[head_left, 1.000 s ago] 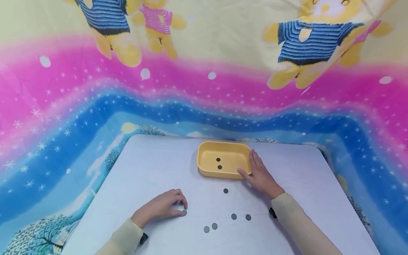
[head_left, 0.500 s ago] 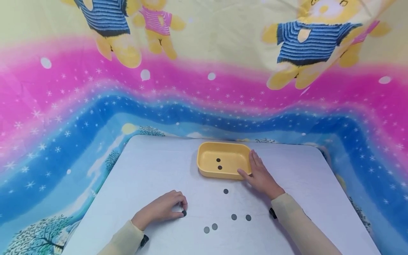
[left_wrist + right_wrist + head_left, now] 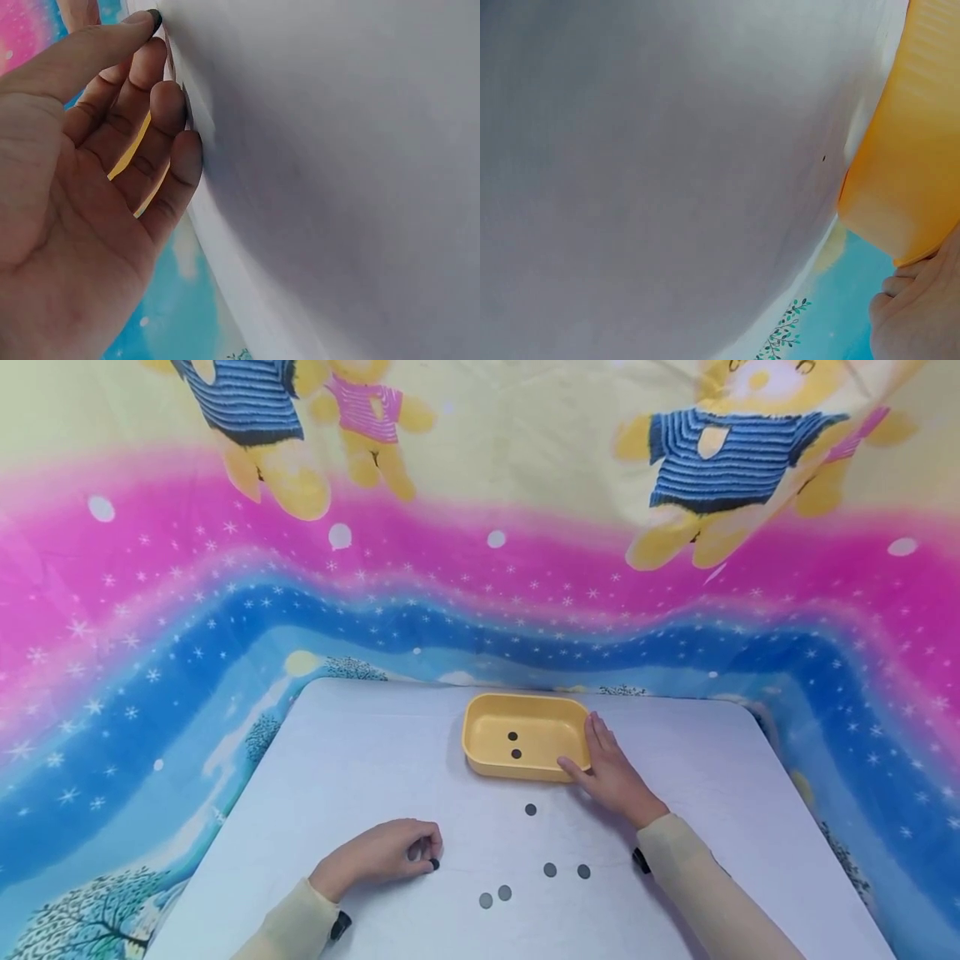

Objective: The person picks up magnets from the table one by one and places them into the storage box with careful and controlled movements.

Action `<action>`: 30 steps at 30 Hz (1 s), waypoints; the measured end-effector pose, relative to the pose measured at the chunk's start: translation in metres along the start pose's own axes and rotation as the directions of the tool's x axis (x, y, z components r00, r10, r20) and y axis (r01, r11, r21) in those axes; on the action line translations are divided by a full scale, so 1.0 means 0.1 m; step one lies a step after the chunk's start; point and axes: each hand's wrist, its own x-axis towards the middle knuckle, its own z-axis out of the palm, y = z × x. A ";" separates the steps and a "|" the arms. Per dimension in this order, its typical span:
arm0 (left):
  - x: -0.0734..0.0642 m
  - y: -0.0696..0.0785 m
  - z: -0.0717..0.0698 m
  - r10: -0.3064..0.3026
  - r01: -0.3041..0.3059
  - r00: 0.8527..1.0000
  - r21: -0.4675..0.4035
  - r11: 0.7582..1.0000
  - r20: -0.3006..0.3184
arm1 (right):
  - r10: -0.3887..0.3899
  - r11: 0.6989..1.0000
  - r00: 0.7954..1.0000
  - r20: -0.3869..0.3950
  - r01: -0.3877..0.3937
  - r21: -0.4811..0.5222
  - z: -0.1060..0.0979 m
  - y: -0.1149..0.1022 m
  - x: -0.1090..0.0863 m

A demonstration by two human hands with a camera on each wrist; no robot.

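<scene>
In the head view my left hand [image 3: 386, 850] is low over the table, left of centre. Its thumb and forefinger pinch a small dark disc [image 3: 434, 864], tilted on its edge; the left wrist view shows the disc [image 3: 155, 19] at the thumb tip, with the other fingers bent loosely near the tabletop. A yellow rectangular box [image 3: 525, 770] stands at the far middle of the table, two dark discs [image 3: 513, 737] lying on its floor. My right hand [image 3: 617, 777] rests along the box's right end, fingers straight and thumb over the front rim.
One grey disc [image 3: 531, 810] lies just in front of the box. Nearer the front are a pair of discs [image 3: 505, 892] and, right of them, two more discs [image 3: 551, 870]. A patterned cloth [image 3: 487, 577] hangs behind the white table [image 3: 360, 752].
The disc at my left fingertips has turned from its pale face to a dark, tilted edge, and the left fingers have closed in and dipped slightly. My right hand and the box stay put.
</scene>
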 end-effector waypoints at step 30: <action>0.68 0.16 -0.25 0.002 -0.013 0.976 -0.049 0.999 -0.216 | -0.019 1.000 1.000 -0.015 0.019 0.010 -0.02 -0.01 -0.01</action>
